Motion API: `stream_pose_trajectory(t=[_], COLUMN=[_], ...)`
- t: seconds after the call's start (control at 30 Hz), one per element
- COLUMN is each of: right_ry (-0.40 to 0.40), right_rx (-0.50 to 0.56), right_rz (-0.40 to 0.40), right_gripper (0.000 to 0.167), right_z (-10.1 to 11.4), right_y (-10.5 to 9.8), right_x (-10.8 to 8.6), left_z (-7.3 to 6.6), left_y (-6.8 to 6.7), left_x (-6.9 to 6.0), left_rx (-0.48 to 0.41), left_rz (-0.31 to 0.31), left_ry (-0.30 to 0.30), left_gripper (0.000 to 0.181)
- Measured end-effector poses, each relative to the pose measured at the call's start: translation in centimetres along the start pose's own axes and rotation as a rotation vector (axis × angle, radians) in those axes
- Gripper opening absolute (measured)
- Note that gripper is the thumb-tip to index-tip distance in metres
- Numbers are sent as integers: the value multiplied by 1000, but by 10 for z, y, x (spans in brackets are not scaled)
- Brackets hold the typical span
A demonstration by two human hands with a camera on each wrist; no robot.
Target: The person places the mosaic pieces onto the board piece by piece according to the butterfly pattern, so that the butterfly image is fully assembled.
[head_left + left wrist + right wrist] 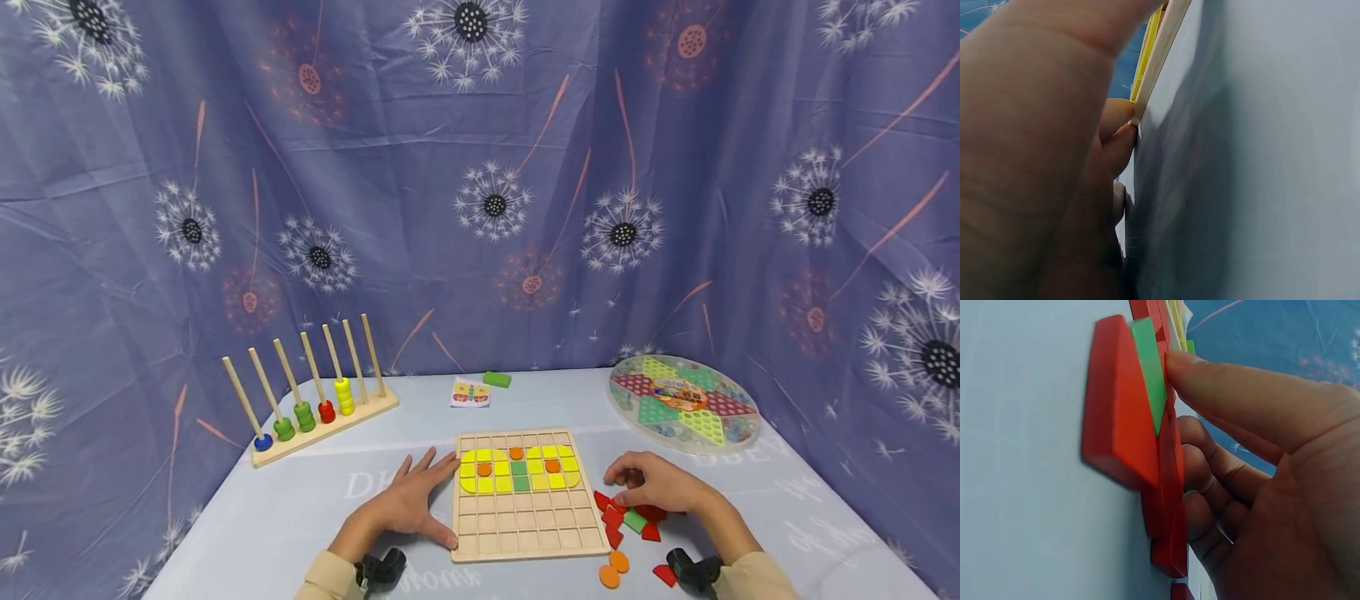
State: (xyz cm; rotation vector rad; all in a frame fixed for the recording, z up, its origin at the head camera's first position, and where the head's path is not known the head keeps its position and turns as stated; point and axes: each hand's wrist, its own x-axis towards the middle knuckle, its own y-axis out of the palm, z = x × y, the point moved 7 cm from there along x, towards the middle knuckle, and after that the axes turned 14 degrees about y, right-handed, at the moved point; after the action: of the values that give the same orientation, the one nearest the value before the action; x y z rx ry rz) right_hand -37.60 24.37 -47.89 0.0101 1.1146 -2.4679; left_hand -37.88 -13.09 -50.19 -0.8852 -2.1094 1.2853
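Observation:
A square wooden grid board (525, 525) lies on the table, its upper rows carrying yellow tiles (467, 469), green squares (520, 476) and orange discs (552, 466). My left hand (408, 504) rests at the board's left edge, fingers spread, thumb by the lower corner; fingertips touch the wooden rim (1159, 65) in the left wrist view. Right of the board, my right hand (663, 485) reaches over a pile of red pieces (612, 517) with a green block (635, 522) among them. In the right wrist view its thumb and bent fingers touch red pieces (1169, 469); none is visibly lifted.
Two orange discs (614, 569) and a lone red piece (664, 574) lie near the front. Behind the board are a pattern card (470, 393) and a green block (497, 379). A peg abacus (326, 427) stands left; a round checkers board (684, 403) lies right.

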Motion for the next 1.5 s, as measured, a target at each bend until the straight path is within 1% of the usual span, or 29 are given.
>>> stream_pose_trajectory(t=[0.1,0.2,0.27,0.33,0.43,0.5,0.63,0.77,0.87,1.03,1.1,1.33,1.5], right_ry=[-25,-76,-108,-113,-76,-36,24,60,52,-10,-22,22,37], right_rx=[-29,-57,-53,-40,-37,-53,-106,-151,-154,-157,-158,-176,-174], right_rz=[-14,-15,-4,1,-13,-33,-84,-118,-112,-122,-130,-159,-189], right_gripper=[23,23,24,23,20,17,14,17,18,18,18,14,16], right_z=[4,12,18,22,24,22,19,15,15,16,15,10,10], right_y=[1,6,11,14,16,15,12,8,7,6,6,4,0], right_x=[-1,-2,-1,1,4,6,8,7,7,7,7,10,10], left_z=[0,1,2,2,1,1,0,1,1,0,0,0,-2], left_y=[-1,-2,-2,-2,-2,-2,-2,-1,0,-2,-2,-1,-2], left_x=[1,1,1,0,0,0,1,1,0,0,0,1,0], left_rx=[-3,-8,-8,-10,-9,-9,-6,-16,-19,-8,-10,-19,-23], left_rz=[-1,-1,3,2,5,1,-12,-15,-12,-7,-8,-17,-12], left_ry=[0,-10,-21,-28,-29,-22,4,12,6,-5,-4,4,1], left_gripper=[123,123,124,123,123,123,123,122,121,122,122,121,120])
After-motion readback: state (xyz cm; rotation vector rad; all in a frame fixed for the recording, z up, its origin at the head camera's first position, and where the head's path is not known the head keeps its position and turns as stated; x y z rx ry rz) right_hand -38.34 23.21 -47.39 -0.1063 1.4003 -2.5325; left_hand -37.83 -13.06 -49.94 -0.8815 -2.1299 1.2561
